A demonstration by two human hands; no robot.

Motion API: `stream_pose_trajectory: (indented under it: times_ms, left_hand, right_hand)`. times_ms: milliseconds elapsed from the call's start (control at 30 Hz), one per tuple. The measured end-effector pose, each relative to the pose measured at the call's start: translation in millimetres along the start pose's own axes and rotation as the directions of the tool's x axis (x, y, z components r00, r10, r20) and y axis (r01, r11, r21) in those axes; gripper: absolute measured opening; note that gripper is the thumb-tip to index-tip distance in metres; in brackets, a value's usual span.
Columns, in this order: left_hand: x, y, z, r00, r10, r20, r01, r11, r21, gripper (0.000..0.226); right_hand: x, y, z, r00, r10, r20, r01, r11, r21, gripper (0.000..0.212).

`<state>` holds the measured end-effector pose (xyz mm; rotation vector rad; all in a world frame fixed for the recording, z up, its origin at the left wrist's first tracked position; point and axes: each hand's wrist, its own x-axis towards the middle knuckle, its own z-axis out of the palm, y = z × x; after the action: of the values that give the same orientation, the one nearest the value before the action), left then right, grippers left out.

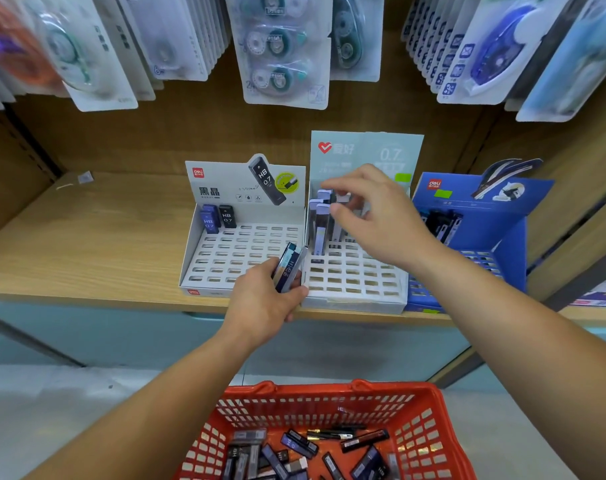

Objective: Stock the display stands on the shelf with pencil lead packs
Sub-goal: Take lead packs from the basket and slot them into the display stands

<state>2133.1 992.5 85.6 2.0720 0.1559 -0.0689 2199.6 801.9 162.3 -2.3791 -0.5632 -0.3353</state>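
Risks first. Our right hand (374, 209) works close among the upright packs (320, 223) standing in the far left slots of the middle stand (350, 278). A knuckle brushing them could tip one over or lift it out of its slot. The slots look narrow, so a pack coming in tilted may jam on the grid instead of dropping through.

Our left hand (263, 303) grips a small stack of packs (289, 268), fingers curled round it, at the near edge of the shelf (86, 244). If that grip loosens, packs would probably fall to the floor or into the red basket (329, 393) below.

The right hand's fingers are bent, with thumb and forefinger closed on what looks like a pale pack (343, 198). Its lower end is hidden, so we cannot tell whether it is seated.

- That pack sits right at the fingertips, over the stand's far rows.
- The held stack lies between the left stand (246, 251) and the middle one, near and left of the right hand.
- The spare stock lies loose in the basket, well apart from both hands, on the near side.
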Motion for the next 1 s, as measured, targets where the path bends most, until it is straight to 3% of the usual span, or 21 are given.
stream_pose_trajectory:
  times_ms: [100, 433, 733, 867, 1000]
  left_hand:
    - [0, 0, 0, 1.000, 0.004, 0.001, -0.004, 1.000, 0.010, 0.016]
    - [2, 0, -3, 1.000, -0.010, 0.026, 0.010, 1.000, 0.008, 0.015]
    - [-15, 18, -20, 0.997, -0.071, -0.037, 0.064, 0.984, -0.164, 0.025]
    - [-39, 34, -35, 0.991, -0.105, 0.077, 0.123, 0.949, -0.291, 0.022]
    - [-73, 54, -46, 0.971, -0.094, 0.220, 0.183, 0.884, -0.431, 0.014]
  right_hand:
    - [2, 0, 8, 0.996, 0.008, 0.092, -0.001, 0.997, -0.079, 0.036]
    - [-7, 12, 13, 0.997, 0.042, 0.058, -0.037, 0.996, -0.082, 0.041]
    - [-17, 4, 11, 0.994, 0.092, 0.058, -0.093, 0.995, 0.024, 0.051]
    - [-38, -17, -4, 0.991, 0.132, -0.006, -0.131, 0.987, 0.092, 0.044]
    - [-78, -43, -18, 0.973, 0.220, 0.075, -0.232, 0.945, 0.231, 0.020]
